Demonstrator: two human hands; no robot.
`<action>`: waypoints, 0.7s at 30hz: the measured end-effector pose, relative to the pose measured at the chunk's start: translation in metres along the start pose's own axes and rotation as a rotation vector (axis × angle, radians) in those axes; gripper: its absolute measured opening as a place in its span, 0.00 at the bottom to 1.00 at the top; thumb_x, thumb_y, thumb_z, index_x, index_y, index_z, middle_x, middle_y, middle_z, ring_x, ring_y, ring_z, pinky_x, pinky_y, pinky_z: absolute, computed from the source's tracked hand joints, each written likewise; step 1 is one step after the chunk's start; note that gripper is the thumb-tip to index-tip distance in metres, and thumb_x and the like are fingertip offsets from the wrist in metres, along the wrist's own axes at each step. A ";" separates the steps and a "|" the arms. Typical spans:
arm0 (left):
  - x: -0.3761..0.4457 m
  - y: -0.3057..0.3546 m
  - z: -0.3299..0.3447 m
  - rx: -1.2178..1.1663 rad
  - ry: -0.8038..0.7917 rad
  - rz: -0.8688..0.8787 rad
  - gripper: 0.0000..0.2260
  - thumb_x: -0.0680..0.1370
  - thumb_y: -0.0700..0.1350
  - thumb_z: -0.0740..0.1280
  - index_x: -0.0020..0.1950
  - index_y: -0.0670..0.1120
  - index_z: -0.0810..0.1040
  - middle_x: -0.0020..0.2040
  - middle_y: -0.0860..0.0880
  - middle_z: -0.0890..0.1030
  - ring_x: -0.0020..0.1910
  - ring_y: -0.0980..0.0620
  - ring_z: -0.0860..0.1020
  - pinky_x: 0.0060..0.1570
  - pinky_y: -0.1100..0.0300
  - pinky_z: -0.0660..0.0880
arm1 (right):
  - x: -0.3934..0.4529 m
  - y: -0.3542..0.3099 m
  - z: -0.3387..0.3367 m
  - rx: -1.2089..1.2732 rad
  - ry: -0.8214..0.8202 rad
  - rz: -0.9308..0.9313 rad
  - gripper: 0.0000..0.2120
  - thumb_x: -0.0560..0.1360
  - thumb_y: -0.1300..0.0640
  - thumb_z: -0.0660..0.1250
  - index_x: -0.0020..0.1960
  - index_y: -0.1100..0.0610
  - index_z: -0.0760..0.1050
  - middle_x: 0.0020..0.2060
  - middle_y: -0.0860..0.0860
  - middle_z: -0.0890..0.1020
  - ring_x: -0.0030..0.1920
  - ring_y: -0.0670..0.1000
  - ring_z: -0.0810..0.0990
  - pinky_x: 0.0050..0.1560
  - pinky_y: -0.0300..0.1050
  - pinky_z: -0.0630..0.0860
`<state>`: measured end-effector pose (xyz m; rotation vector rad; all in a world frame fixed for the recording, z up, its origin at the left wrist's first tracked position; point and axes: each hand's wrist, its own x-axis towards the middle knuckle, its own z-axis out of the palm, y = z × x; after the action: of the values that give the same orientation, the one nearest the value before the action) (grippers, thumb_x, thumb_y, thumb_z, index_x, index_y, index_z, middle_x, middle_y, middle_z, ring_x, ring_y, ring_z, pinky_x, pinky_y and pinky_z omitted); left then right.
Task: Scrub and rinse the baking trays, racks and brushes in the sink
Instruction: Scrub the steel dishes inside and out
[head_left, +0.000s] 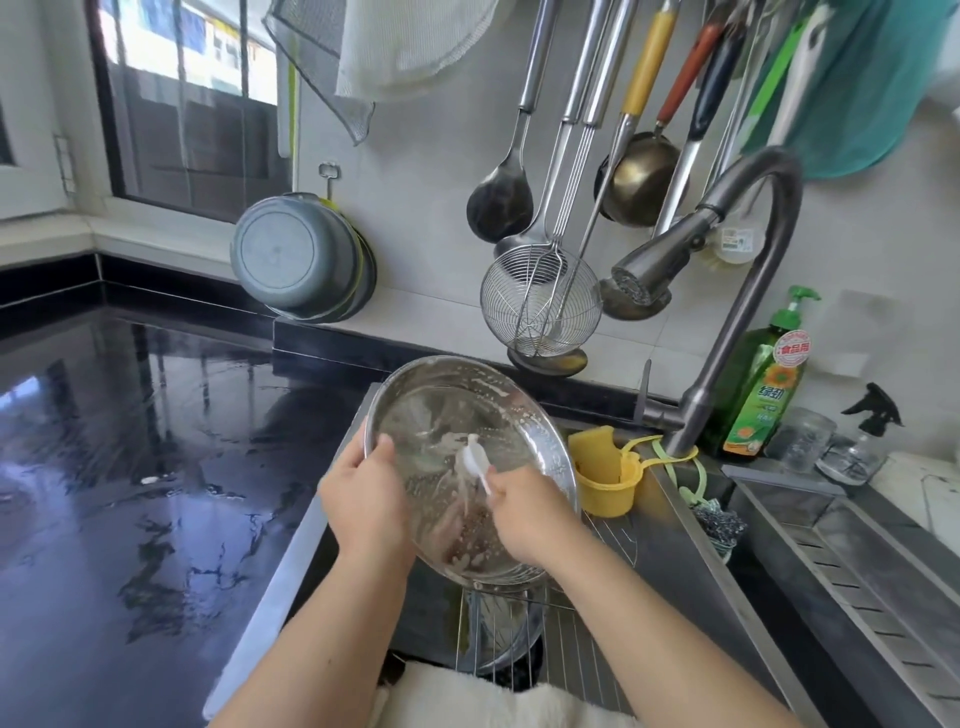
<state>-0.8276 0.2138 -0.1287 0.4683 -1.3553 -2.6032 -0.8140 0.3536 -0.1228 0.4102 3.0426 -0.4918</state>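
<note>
Gripping round tray (470, 410), left hand (363, 499), right hand (527, 512) pinching brush (474, 460)

One round steel tray (467, 415) over the sink (670, 525); one white brush (475, 460) against it; two hands, left hand (363, 499) and right hand (530, 512); one wire rack (524, 644) below; one tap (727, 270); one yellow caddy (608, 488) with one sponge (589, 434); one green detergent bottle (761, 384); one black-headed spray bottle (857, 441); one wire skimmer (540, 301) on the wall; grey basins (296, 254), nested, number uncertain; hanging ladles overlap, count uncertain.
</note>
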 end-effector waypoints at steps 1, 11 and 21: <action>0.001 -0.001 0.000 -0.010 0.007 -0.003 0.16 0.82 0.41 0.67 0.40 0.57 0.87 0.42 0.52 0.87 0.49 0.46 0.86 0.48 0.50 0.83 | -0.003 0.006 -0.002 -0.030 0.018 0.033 0.23 0.82 0.63 0.58 0.76 0.56 0.68 0.61 0.57 0.79 0.53 0.57 0.81 0.51 0.50 0.79; -0.011 -0.007 0.006 0.074 -0.099 -0.017 0.13 0.82 0.38 0.65 0.59 0.49 0.87 0.37 0.55 0.84 0.31 0.59 0.80 0.31 0.66 0.75 | -0.005 -0.017 0.006 0.152 0.119 -0.072 0.20 0.84 0.59 0.58 0.74 0.46 0.71 0.59 0.51 0.79 0.52 0.54 0.80 0.44 0.45 0.74; -0.017 -0.009 0.009 0.029 -0.119 -0.057 0.13 0.83 0.37 0.65 0.58 0.48 0.87 0.48 0.47 0.88 0.52 0.44 0.86 0.52 0.49 0.84 | 0.008 -0.044 -0.014 0.147 0.139 -0.050 0.11 0.82 0.59 0.59 0.58 0.57 0.80 0.46 0.55 0.82 0.46 0.57 0.82 0.43 0.48 0.78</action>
<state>-0.8146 0.2307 -0.1280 0.3671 -1.4382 -2.7001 -0.8329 0.3196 -0.0971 0.3907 3.1679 -0.7227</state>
